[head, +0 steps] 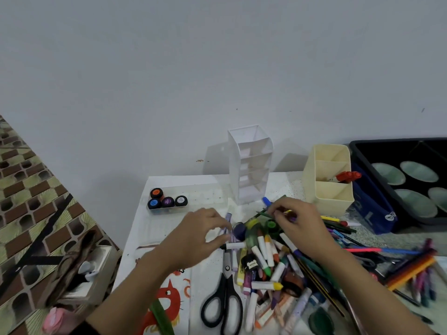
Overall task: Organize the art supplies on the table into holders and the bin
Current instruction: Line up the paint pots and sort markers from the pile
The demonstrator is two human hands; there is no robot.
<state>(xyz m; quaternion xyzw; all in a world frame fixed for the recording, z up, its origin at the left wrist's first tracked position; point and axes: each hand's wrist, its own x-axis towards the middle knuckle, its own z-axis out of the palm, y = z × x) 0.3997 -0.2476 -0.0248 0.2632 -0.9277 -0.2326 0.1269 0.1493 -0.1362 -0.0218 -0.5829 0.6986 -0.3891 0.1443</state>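
The right hand [300, 226] is held curled over the supplies, and a small bunch of pens [266, 202] is gripped in its fingers, a blue tip and a dark green shaft being seen to stick out past the fingertips. The left hand [198, 238] is curled as well, and a lilac marker [228, 217] seems to be pinched at its fingertips, though the grip is left unsure by blur. Between and beneath the two hands a heap of crayons and markers [266, 264] is spread on the counter [285, 184]. Black-handled scissors [227, 274] are laid just nearer than the left hand, at the heap's edge. Beyond the left hand a clear tray [200, 198] is set, and four round ink pots [167, 201] are kept at its left end. Beyond the gap between the hands a white tiered holder [251, 165] is stood upright against the wall. Beyond the right hand a cream holder [326, 201] is placed, and a red item [348, 176] is lodged in its middle compartment, leaning over the right rim. Loose pens [408, 269] are scattered to the right of the right hand. Farther right a black bin [358, 147] is seen with pale green dishes [418, 171] inside, and a blue pouch [370, 204] is propped between it and the cream holder.
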